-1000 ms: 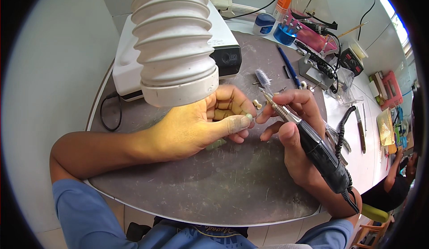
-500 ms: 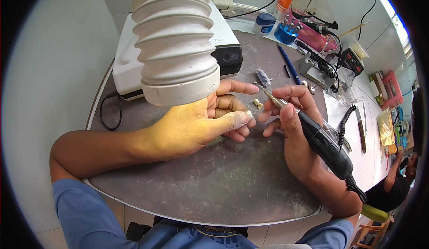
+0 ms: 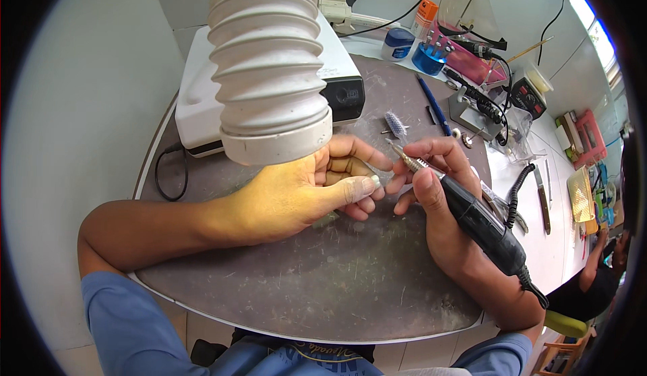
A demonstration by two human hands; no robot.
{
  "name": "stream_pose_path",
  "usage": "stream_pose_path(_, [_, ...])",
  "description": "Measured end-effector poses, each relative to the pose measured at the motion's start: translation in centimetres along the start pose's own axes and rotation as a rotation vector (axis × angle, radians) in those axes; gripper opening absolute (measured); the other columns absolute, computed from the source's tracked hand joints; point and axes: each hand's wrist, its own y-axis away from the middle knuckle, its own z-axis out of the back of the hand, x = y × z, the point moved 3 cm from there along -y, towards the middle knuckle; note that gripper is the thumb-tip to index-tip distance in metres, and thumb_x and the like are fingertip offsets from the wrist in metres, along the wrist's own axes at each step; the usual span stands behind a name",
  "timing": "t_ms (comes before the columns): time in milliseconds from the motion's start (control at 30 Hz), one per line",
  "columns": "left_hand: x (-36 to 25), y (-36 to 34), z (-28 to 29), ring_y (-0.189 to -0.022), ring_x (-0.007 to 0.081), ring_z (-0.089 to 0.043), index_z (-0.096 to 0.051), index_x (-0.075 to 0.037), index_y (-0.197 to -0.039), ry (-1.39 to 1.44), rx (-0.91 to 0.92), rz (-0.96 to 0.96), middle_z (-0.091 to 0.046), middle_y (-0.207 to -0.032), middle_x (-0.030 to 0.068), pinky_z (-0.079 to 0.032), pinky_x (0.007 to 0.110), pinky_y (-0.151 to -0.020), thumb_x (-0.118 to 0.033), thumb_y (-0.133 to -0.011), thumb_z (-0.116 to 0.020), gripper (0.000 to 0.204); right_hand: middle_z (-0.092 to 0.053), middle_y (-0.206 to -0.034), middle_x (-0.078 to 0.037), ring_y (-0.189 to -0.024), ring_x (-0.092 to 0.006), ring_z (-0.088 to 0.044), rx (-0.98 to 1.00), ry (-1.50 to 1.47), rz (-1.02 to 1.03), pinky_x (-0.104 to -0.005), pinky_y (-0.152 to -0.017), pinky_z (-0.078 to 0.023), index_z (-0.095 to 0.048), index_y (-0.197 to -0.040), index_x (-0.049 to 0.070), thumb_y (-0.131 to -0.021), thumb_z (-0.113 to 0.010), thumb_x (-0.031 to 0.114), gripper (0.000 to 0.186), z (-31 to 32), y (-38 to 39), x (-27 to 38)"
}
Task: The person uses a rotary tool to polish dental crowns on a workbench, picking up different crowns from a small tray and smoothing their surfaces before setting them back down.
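Black handpiece (image 3: 478, 225) is gripped in the right hand (image 3: 445, 236); the left hand (image 3: 296, 194) pinches a small pale piece (image 3: 375, 180).

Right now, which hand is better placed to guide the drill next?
Probably the right hand: it grips the drill, while the left hand pinches a small pale piece between thumb and fingers.

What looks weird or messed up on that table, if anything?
The brown work surface looks worn: scratches and pale specks mark it near the left hand, which holds a tiny whitish piece. Otherwise nothing stands out.
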Motion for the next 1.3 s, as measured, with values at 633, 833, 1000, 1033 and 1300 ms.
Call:
stream_pose_path(633, [0.27, -0.12, 0.55, -0.092, 0.0129, -0.06, -0.028, 0.0, -0.138, 0.105, -0.053, 0.002, -0.06, -0.102, 0.0092, -0.052, 0.028, -0.083, -0.021, -0.096, -0.057, 0.055, -0.057, -0.1, -0.01, -0.083, -0.0115, -0.063, 0.005, 0.038, 0.0, -0.022, -0.063, -0.051, -0.052, -0.113, 0.002, -0.091, -0.063, 0.036, 0.042, -0.03, 0.25, 0.24])
stream_pose_path(833, [0.18, -0.2, 0.49, -0.092, 0.0128, -0.06, -0.029, 0.0, -0.138, 0.094, -0.033, -0.008, -0.059, -0.103, 0.0096, -0.052, 0.027, -0.083, -0.021, -0.095, -0.058, 0.055, -0.057, -0.101, -0.011, -0.083, -0.0115, -0.063, 0.012, 0.031, -0.008, -0.0221, -0.064, -0.051, -0.052, -0.113, 0.002, -0.091, -0.064, 0.036, 0.042, 0.04, 0.27, 0.28])
stream_pose_path(1000, [0.14, -0.17, 0.45, -0.091, 0.0119, -0.06, -0.031, 0.0, -0.136, 0.101, -0.052, 0.004, -0.06, -0.102, 0.0096, -0.053, 0.027, -0.082, -0.022, -0.095, -0.058, 0.054, -0.057, -0.101, -0.011, -0.082, -0.0114, -0.063, 0.012, 0.035, -0.008, -0.0222, -0.064, -0.051, -0.052, -0.113, 0.002, -0.091, -0.064, 0.037, 0.042, 0.01, 0.24, 0.34])
stream_pose_path(1033, [0.13, -0.2, 0.42, -0.09, 0.0117, -0.061, -0.032, 0.0, -0.136, 0.105, -0.05, 0.007, -0.061, -0.102, 0.0096, -0.053, 0.027, -0.082, -0.021, -0.095, -0.058, 0.053, -0.057, -0.101, -0.011, -0.082, -0.0115, -0.063, 0.012, 0.039, -0.007, -0.0223, -0.064, -0.051, -0.052, -0.113, 0.002, -0.091, -0.063, 0.037, 0.042, 0.03, 0.24, 0.35])
stream_pose_path(1300, [-0.1, -0.19, 0.31, -0.089, 0.0107, -0.061, -0.035, 0.0, -0.134, 0.089, -0.045, 0.015, -0.061, -0.101, 0.009, -0.053, 0.026, -0.082, -0.02, -0.096, -0.057, 0.05, -0.057, -0.1, -0.011, -0.08, -0.0115, -0.063, -0.008, 0.02, 0.002, -0.0221, -0.063, -0.051, -0.051, -0.114, 0.001, -0.091, -0.063, 0.038, 0.045, 0.07, 0.18, 0.13])
